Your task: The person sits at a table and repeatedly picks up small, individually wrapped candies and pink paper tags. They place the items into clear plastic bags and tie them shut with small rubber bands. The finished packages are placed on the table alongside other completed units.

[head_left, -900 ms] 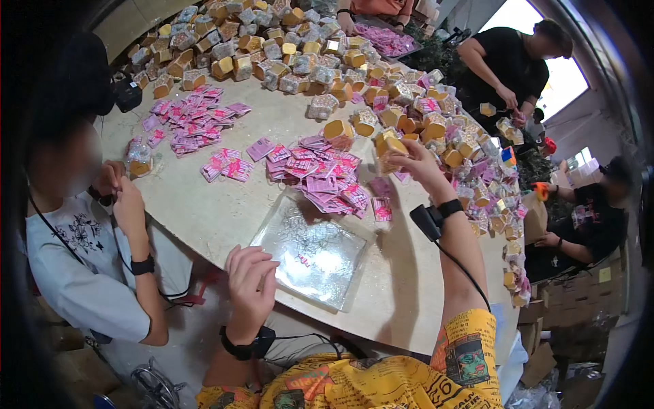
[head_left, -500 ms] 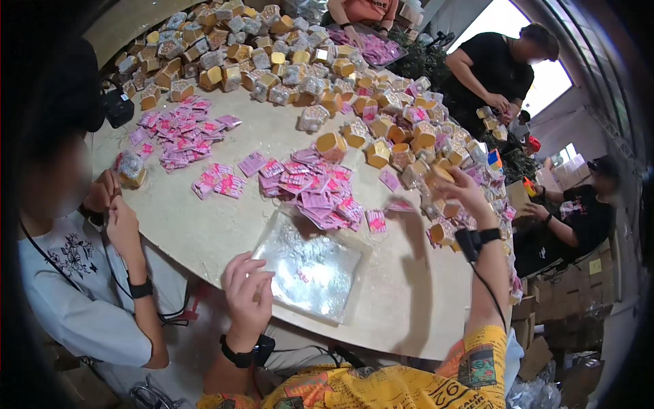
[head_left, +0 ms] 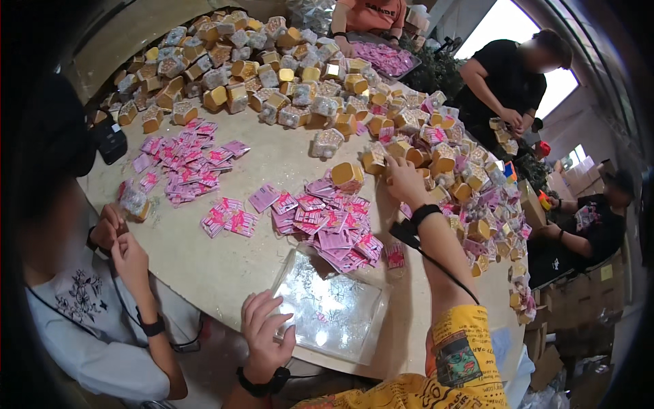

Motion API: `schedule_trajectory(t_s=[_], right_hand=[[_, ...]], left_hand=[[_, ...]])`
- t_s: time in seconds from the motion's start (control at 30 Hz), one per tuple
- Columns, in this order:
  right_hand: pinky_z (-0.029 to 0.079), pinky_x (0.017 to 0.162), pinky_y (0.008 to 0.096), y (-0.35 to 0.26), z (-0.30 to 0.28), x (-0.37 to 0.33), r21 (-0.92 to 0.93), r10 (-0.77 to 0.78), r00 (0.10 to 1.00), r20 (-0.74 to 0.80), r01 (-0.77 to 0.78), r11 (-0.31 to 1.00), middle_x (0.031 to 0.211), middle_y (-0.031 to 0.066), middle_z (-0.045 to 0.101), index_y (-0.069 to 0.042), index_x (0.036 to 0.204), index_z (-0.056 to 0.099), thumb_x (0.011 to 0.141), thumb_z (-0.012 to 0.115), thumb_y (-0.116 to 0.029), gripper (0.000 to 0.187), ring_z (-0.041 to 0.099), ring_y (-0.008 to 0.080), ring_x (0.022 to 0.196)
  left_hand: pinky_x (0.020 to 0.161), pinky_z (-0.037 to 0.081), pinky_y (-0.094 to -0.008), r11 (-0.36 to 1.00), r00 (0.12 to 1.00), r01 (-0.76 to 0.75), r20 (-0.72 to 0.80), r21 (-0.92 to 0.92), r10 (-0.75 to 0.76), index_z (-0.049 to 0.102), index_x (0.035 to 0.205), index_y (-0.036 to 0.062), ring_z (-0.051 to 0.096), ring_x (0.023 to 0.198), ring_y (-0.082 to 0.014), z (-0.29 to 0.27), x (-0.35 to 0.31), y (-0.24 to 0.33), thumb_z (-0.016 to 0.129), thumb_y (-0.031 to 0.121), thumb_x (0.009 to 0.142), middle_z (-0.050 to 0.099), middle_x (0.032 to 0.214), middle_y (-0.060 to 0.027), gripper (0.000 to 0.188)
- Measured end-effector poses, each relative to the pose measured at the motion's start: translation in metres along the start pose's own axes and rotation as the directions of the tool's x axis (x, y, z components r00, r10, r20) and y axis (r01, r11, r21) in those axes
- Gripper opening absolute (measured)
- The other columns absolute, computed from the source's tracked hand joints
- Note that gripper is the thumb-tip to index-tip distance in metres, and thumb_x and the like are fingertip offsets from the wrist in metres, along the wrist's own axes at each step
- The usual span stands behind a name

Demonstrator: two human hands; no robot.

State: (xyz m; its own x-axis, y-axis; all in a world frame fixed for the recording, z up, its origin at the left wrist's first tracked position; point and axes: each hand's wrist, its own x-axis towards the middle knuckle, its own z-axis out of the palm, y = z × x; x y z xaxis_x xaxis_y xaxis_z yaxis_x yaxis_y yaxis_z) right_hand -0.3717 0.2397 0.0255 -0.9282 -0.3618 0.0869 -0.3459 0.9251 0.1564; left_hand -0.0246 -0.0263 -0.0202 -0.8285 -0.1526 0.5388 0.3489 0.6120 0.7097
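My left hand (head_left: pixel 264 334) is open, its fingers apart, beside the left edge of a shallow clear tray (head_left: pixel 368 341) with a shiny silvery base. It holds nothing that I can see. My right hand (head_left: pixel 407 183) reaches over the table at the pile's near edge. Its fingers bend down against a small gold-and-clear faceted container (head_left: pixel 373 161); my hand hides the thumb and part of the grip. A second gold container (head_left: pixel 347 176) stands just left of it. Between my hands lies a heap of small pink printed packets (head_left: pixel 330 225).
A large pile of gold-and-clear containers (head_left: pixel 238 71) covers the table's far side and right edge. More pink packets (head_left: pixel 187 163) lie at the left. A co-worker (head_left: pixel 88 320) sits close on my left, near a wrapped container (head_left: pixel 134 201). Other people stand beyond the table.
My right hand has moved left and inward from the right-hand pile to the container near the packets. My left hand stays beside the tray. The whole view has shifted slightly.
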Motion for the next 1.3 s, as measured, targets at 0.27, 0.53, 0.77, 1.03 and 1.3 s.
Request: schedule_trajectory(t_s=[0.27,0.53,0.77,1.03,1.3], right_hand=[[0.036,0.103,0.0376,0.063,-0.022,-0.075,0.561,-0.087,0.978,-0.191,0.181,0.808,0.129,0.016,0.045,-0.007,0.132,0.041,0.064,0.065,-0.004,0.073,0.044,0.0342,0.122],[0.036,0.103,0.0342,0.082,-0.026,-0.111,0.741,0.133,0.964,-0.231,0.086,0.666,0.125,0.0117,0.047,-0.005,0.127,0.048,0.063,0.064,-0.004,0.066,0.046,0.0258,0.119],[0.037,0.097,0.0476,0.056,-0.063,-0.066,0.094,0.056,0.885,-0.463,-0.014,0.995,0.131,0.0183,0.043,-0.013,0.123,0.054,0.067,0.072,-0.021,0.059,0.044,0.0364,0.12],[0.046,0.086,0.0461,0.021,0.0,0.015,0.257,-0.119,0.988,-0.095,0.139,0.956,0.127,0.0154,0.046,-0.017,0.12,0.052,0.066,0.067,-0.001,0.059,0.049,0.0388,0.113],[0.044,0.09,0.0457,0.093,-0.022,-0.08,0.034,0.001,0.999,0.044,-0.002,0.999,0.121,0.0135,0.048,-0.019,0.119,0.053,0.07,0.059,-0.001,0.052,0.05,0.0367,0.112]], left_hand=[[0.097,0.036,-0.0572,0.998,0.998,-0.053,0.036,-0.024,0.054,0.058,0.082,0.0032,0.054,0.107,-0.0403,0.003,-0.002,0.0,0.058,0.002,0.065,0.058,0.104,-0.017,0.017],[0.101,0.033,-0.0558,0.999,0.994,-0.023,0.103,-0.044,0.027,0.054,0.09,0.0017,0.051,0.111,-0.0397,-0.005,0.002,0.0,0.054,-0.002,0.064,0.055,0.11,-0.0184,0.026],[0.099,0.035,-0.0534,0.955,0.983,0.18,0.008,-0.235,-0.184,0.055,0.091,0.0031,0.052,0.107,-0.0387,-0.007,0.009,-0.006,0.057,0.004,0.063,0.056,0.109,-0.0188,0.029],[0.1,0.034,-0.054,0.991,0.989,0.09,0.126,-0.099,-0.077,0.055,0.092,0.0037,0.053,0.106,-0.0362,-0.008,0.014,-0.004,0.06,0.008,0.065,0.057,0.107,-0.0174,0.028],[0.1,0.033,-0.0548,0.988,0.991,0.107,0.096,-0.108,-0.097,0.055,0.091,0.0044,0.054,0.106,-0.0357,-0.003,0.007,-0.011,0.061,0.008,0.065,0.056,0.11,-0.0166,0.027]])
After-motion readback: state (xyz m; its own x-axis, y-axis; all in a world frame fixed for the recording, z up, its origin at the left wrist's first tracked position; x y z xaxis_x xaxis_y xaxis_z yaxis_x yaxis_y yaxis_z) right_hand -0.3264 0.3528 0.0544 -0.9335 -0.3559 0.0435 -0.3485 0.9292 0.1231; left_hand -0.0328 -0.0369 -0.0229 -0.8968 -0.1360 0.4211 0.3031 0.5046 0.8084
